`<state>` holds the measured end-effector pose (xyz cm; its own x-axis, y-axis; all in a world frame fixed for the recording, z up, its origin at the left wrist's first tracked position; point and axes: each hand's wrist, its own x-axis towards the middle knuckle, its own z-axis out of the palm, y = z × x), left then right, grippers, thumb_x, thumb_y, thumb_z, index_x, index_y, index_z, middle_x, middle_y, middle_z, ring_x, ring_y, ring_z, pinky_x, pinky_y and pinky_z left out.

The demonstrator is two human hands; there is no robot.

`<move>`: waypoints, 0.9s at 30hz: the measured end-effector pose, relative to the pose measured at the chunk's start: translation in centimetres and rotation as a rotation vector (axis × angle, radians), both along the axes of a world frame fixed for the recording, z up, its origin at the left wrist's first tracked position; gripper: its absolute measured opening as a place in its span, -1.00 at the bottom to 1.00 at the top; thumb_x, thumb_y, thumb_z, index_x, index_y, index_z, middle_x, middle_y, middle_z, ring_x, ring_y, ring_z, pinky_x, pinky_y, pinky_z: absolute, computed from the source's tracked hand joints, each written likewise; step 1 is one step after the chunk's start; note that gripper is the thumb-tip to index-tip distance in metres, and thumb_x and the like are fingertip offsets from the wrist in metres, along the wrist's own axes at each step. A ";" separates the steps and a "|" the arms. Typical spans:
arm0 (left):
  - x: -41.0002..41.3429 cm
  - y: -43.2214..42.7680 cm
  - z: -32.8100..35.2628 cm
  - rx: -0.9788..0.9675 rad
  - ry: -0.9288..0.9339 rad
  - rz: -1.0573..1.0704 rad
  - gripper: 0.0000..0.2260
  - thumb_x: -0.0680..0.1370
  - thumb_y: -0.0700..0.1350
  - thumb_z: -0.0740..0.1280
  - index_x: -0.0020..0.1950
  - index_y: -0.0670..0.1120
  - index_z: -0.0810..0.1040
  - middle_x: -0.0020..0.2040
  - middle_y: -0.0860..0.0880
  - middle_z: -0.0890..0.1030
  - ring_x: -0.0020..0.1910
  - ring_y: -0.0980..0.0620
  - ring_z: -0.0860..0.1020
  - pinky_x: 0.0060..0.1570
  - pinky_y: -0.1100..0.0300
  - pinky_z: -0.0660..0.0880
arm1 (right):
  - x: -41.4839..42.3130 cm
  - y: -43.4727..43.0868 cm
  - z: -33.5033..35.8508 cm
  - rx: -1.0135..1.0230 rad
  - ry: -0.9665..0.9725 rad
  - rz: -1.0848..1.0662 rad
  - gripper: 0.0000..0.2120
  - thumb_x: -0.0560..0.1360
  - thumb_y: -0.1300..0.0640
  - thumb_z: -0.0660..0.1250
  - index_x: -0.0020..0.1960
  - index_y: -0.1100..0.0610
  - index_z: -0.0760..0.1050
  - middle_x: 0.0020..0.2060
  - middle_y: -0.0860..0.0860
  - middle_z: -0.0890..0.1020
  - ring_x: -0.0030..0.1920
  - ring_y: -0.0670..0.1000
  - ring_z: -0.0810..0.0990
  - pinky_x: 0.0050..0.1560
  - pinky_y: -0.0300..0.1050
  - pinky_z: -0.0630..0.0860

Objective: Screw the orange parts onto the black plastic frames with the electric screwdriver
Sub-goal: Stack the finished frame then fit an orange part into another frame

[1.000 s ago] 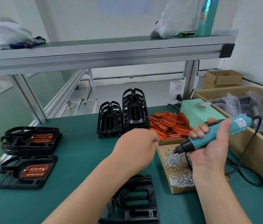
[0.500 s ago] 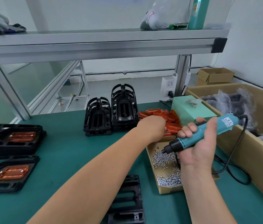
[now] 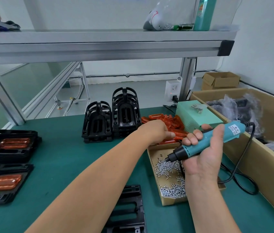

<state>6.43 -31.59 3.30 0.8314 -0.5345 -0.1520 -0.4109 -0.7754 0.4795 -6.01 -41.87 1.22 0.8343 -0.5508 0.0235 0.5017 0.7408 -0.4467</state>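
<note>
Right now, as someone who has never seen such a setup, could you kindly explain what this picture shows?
There is no machine here: a person works with two bare hands. The single picture comes from a camera worn on their head, looking forward and down.

The right hand grips a teal electric screwdriver, its tip over a cardboard tray of small screws. The left hand reaches into the pile of orange parts. Its fingers are hidden, so I cannot tell whether it holds one.

At the back of the green bench stand two stacks of black plastic frames. At the left lie frames with orange parts fitted, and one bare frame lies near the bottom edge. A pale green power box and a large cardboard box stand to the right.
</note>
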 end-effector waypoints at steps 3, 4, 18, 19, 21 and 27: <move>0.1 0.1 0.1 -0.027 0.048 -0.013 -0.58 0.61 0.21 0.39 -0.28 -0.06 0.45 -0.37 -0.03 0.42 -0.32 -0.05 0.40 -0.20 0.08 0.34 | 0.1 0.0 0.0 0.001 0.003 -0.002 -0.64 0.64 -0.25 0.36 0.04 0.06 0.55 -0.31 -0.07 0.45 -0.38 -0.11 0.42 -0.35 -0.23 0.47; 0.2 0.2 0.2 -0.035 0.065 -0.018 -0.57 0.60 0.22 0.40 -0.29 -0.06 0.48 -0.41 -0.01 0.44 -0.35 -0.04 0.42 -0.20 0.09 0.36 | 0.1 0.0 0.0 -0.001 0.004 -0.001 -0.65 0.64 -0.25 0.36 0.04 0.06 0.55 -0.31 -0.07 0.45 -0.38 -0.11 0.42 -0.35 -0.23 0.46; -1.1 3.6 0.1 -0.299 -0.031 -0.033 -0.92 0.63 -0.04 0.41 -0.04 0.09 0.68 0.03 0.17 0.68 -0.02 0.18 0.60 0.03 0.19 0.49 | 0.0 0.2 0.0 -0.020 -0.007 0.007 -0.65 0.64 -0.24 0.36 0.03 0.06 0.53 -0.30 -0.06 0.43 -0.36 -0.10 0.40 -0.33 -0.23 0.45; -1.5 4.2 0.2 -0.332 -0.037 -0.023 -0.92 0.63 -0.05 0.41 -0.04 0.07 0.68 -0.04 0.22 0.66 -0.10 0.25 0.58 -0.06 0.24 0.47 | 0.0 0.2 0.1 -0.017 -0.005 0.004 -0.66 0.64 -0.24 0.36 0.03 0.05 0.52 -0.30 -0.06 0.43 -0.36 -0.10 0.39 -0.33 -0.22 0.44; -2.7 5.5 0.5 -0.408 -0.019 0.025 -0.89 0.63 -0.04 0.41 -0.09 0.07 0.67 -0.13 0.22 0.64 -0.22 0.25 0.56 -0.18 0.24 0.47 | -0.1 0.3 0.1 -0.011 -0.002 0.004 -0.66 0.64 -0.24 0.36 0.03 0.05 0.52 -0.30 -0.06 0.43 -0.37 -0.09 0.39 -0.33 -0.22 0.44; -7.6 11.1 0.6 -0.549 0.102 0.140 -0.85 0.62 0.00 0.41 -0.07 -0.04 0.67 -0.27 0.09 0.63 -0.29 0.16 0.51 -0.22 0.21 0.44 | -0.4 0.5 0.2 -0.010 -0.011 0.023 -0.66 0.63 -0.24 0.38 0.04 0.05 0.52 -0.29 -0.07 0.43 -0.35 -0.10 0.39 -0.31 -0.22 0.44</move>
<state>-1.19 -20.46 3.90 0.8956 -0.4436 0.0332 -0.2525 -0.4454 0.8590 -6.38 -41.41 1.46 0.8462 -0.5314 0.0382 0.4898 0.7478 -0.4482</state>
